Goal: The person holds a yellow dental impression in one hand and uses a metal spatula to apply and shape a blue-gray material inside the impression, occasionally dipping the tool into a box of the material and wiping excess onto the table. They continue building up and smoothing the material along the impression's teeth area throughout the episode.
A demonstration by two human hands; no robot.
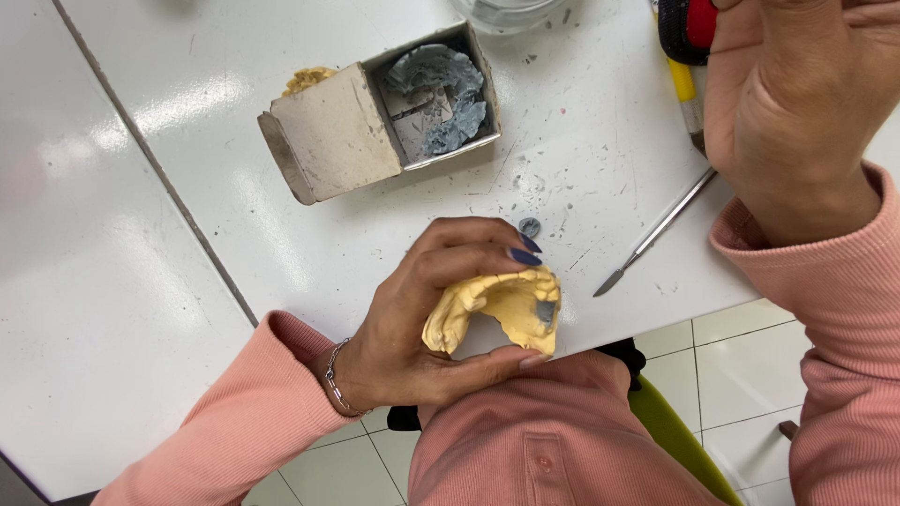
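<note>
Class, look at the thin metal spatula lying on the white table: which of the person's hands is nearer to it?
Right. The right hand hovers just above the metal spatula's upper end; the left hand is off to its left, holding a yellow dental cast.

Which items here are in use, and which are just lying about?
In use:
- left hand holding yellow dental cast
- right hand gripping red-and-black tool

Lying about:
- metal spatula
- cardboard box of grey wax scraps
- small grey pellet
- glass container
</note>
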